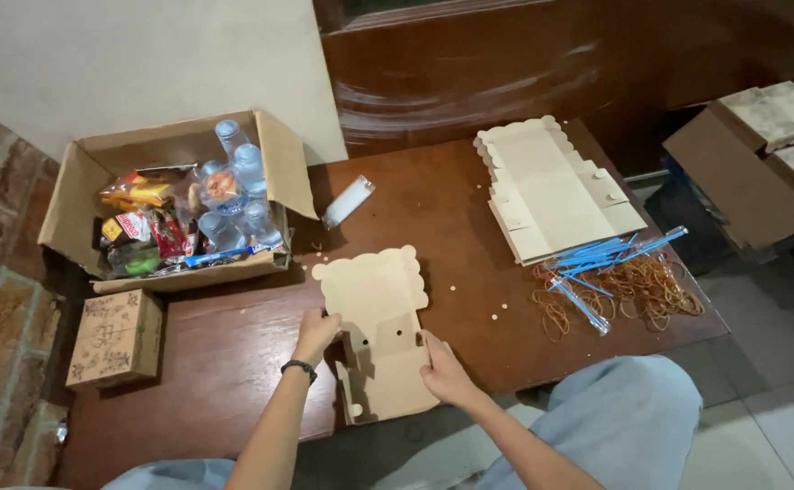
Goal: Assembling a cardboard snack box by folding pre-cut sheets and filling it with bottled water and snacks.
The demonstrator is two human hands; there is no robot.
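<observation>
Centre frame: left hand (315, 331) and right hand (442, 370) closed on flat scalloped tan cardboard box blank (374, 327), unfolded. Stack of blanks (551, 195) upper right; one decorated folded box (116, 338) lower left.

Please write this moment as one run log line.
left hand: grips flat box blank | right hand: grips blank's right edge | blank lies on table

Flat scallop-edged tan cardboard blank (377, 313) between the fingers: matt, smooth paperboard. Dark brown wooden table (234, 336) under them: glossy varnish.
</observation>
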